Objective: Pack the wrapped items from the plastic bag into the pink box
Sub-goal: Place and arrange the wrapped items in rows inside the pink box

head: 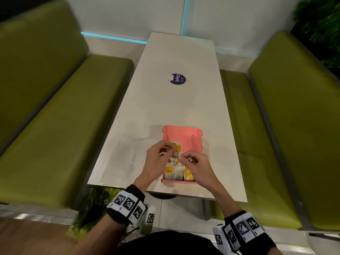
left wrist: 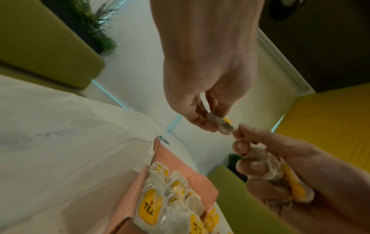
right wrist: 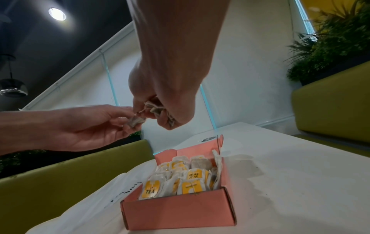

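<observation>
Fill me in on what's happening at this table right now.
A person is packing wrapped tea bags into the pink box, which sits open on the white table and already holds several. Both hands hover above the box: the left hand pinches one wrapped tea bag, and the right hand clutches a small bunch of tea bags. The white plastic bag lies flat on the table left of the box.

Open pink box [head: 182, 135], upright yellow-labelled tea sachets [head: 168, 173]
</observation>
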